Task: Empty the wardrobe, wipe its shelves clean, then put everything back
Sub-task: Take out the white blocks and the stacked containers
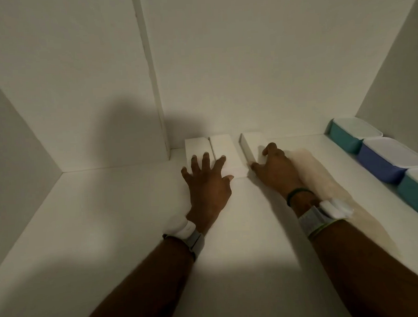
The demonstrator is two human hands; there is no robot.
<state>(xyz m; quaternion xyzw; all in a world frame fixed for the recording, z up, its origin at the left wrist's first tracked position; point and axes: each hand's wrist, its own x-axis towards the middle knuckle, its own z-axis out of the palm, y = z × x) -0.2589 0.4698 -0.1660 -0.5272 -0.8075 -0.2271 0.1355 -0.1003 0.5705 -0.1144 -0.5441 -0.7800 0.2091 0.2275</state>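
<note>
Fingers [204, 162] of the left hand [208, 186] straight and fanned wide, pressed flat on two white boxes: middle finger on the left box [194, 145], index and thumb on the middle box [223, 148]. No curl there, nothing grasped. Right hand [275, 170] curled round the near end of the right box [250, 141], thumb against its shaded left face, fingers bent over the top: a firm grip.

All three boxes alike: matte, plain, sharp-edged oblongs, narrow ends toward the camera, far ends at the back panel [259, 71]. Left and middle touching; right one apart by a narrow gap, slightly skewed.

Grey woven left strap [196, 241] and right strap [310, 217] at the wrists, each with a white plastic block; a thin green band [298, 192] above the right one. Soft, fuzzy cream roll [310, 174] lying lengthwise against the outer side of the right hand and forearm.

Further right, a row of three round-cornered plastic tubs with white lids along the side wall [397, 71]: far teal tub [345, 136], blue tub [380, 164], near teal tub [415, 196], each against the next.

Underneath everything, a smooth white shelf [109, 224] inside the wardrobe. Plain white boards all round, a vertical strip [150, 71] running down the back panel. Dim light, with a broad soft shadow [129, 133] across the back corner.
</note>
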